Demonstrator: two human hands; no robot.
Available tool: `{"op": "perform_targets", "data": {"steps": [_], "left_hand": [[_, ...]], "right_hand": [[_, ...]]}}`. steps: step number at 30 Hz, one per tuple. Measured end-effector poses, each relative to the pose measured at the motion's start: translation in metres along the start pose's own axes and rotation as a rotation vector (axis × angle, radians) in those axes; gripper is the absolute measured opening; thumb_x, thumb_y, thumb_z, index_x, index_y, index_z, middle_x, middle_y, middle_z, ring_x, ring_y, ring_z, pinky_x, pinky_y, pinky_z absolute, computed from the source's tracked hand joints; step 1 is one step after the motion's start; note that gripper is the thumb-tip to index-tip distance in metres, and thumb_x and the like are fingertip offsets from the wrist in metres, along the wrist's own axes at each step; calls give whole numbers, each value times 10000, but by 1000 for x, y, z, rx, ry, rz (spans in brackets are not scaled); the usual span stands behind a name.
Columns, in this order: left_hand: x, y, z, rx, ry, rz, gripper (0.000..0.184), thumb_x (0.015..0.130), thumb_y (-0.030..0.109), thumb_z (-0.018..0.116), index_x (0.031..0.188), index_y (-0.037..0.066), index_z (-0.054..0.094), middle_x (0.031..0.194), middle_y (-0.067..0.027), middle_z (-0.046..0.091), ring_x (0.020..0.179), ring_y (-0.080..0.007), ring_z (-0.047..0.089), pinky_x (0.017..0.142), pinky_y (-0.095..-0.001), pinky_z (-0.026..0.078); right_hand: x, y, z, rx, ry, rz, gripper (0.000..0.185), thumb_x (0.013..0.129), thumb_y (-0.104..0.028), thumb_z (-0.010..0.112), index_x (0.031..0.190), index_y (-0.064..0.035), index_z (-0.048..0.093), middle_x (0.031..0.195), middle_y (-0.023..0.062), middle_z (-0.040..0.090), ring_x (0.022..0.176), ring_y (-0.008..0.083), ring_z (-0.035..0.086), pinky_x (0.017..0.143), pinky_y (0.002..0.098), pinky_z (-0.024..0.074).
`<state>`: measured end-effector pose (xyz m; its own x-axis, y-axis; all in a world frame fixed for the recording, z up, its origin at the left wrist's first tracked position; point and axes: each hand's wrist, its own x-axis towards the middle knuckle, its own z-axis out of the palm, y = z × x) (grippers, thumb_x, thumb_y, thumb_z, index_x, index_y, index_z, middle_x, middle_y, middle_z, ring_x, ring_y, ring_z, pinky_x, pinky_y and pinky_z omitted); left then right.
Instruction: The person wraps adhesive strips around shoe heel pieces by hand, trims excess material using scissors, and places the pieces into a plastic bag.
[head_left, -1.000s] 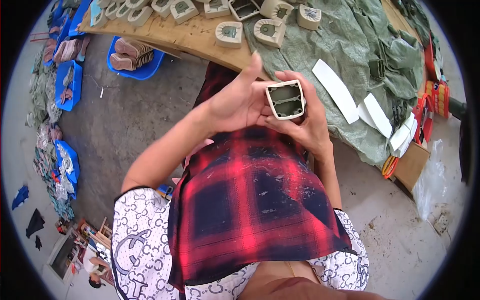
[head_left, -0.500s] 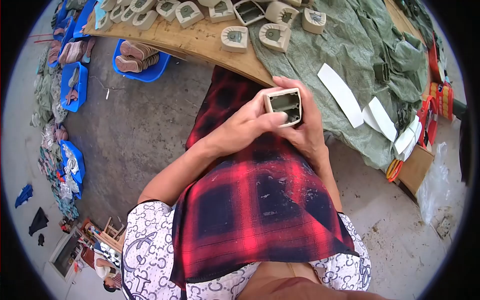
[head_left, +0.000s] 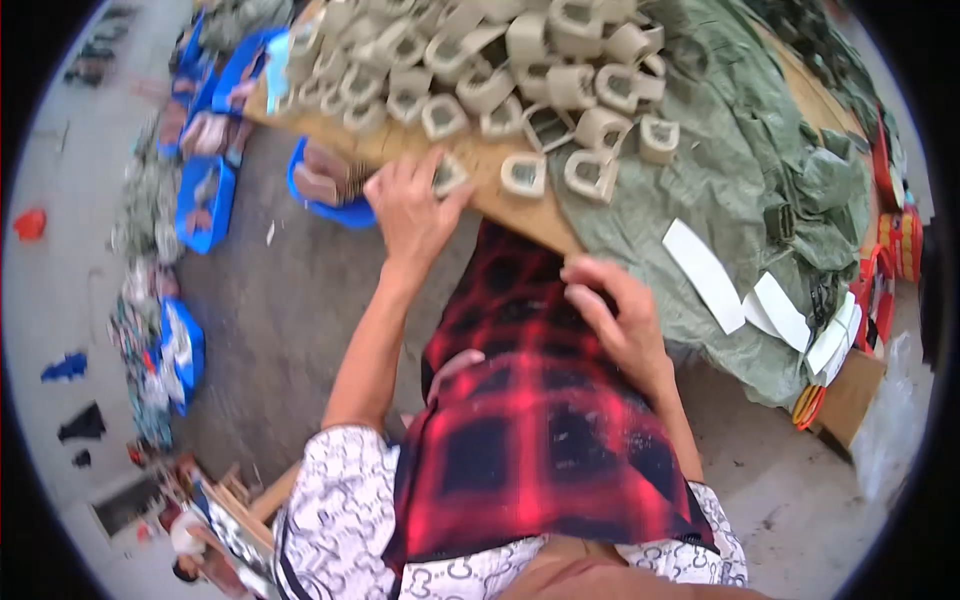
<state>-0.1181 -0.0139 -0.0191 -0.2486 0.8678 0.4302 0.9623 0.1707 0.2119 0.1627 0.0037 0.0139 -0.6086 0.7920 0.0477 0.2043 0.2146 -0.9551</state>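
My left hand (head_left: 412,212) reaches over the wooden table's front edge, its fingers and thumb around a beige hollow shoe heel (head_left: 450,174). Part of that heel is hidden by the fingers. Close to the table edge, my right hand (head_left: 622,318) is held above the plaid apron (head_left: 545,430), fingers bent and apart, with nothing visible in it. Two similar heels, a nearer one (head_left: 523,176) and a larger one (head_left: 591,175), rest to the right of my left hand. Behind them a big pile of heels (head_left: 490,85) covers the table's far part.
A green tarp (head_left: 700,180) drapes the table's right side, with white curved strips (head_left: 703,277) on it. Blue baskets, one with soles (head_left: 322,175), stand on the floor at left. Orange-handled scissors (head_left: 809,406) hang near a cardboard piece (head_left: 858,400). Another person (head_left: 205,548) is at lower left.
Both hands were together around a hollow heel above the apron. Now my left hand has moved forward and left to the table with a heel; my right hand has let go. The view has shifted.
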Motion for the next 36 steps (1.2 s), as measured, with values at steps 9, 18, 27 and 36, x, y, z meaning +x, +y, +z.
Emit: {"op": "perform_targets", "data": {"steps": [9,18,27,36], "left_hand": [[152,56,-18,-476,376,222,507,780,248,783,1200,32,596,1076,-123,632,1034,-265,582,928,-366,431],[259,110,3,-239,-219,381,336,949,302,527,1065,18,664,1026,-194,662,987,-347,623,882,-421,464],[152,143,-10,-664,-23,613,275,839,121,713,1098,36,675,1086,-114,680,1052,-252,621,922,-332,460],[8,171,31,-819,-350,829,150,783,141,738,899,81,665,869,-32,653,798,-212,629,713,-339,454]], "right_hand": [[-24,11,-75,59,626,187,206,947,-95,573,1095,27,647,944,95,693,895,155,642,811,288,490],[-22,44,-91,-730,414,-100,290,795,-143,718,1052,-27,646,1032,125,617,973,303,585,843,400,476],[-18,66,-100,-738,377,-181,166,780,-140,716,910,-60,649,952,75,606,896,265,580,785,379,493],[-20,76,-103,-793,392,-308,146,773,-126,727,876,-63,647,894,53,606,846,248,585,745,362,506]]}}
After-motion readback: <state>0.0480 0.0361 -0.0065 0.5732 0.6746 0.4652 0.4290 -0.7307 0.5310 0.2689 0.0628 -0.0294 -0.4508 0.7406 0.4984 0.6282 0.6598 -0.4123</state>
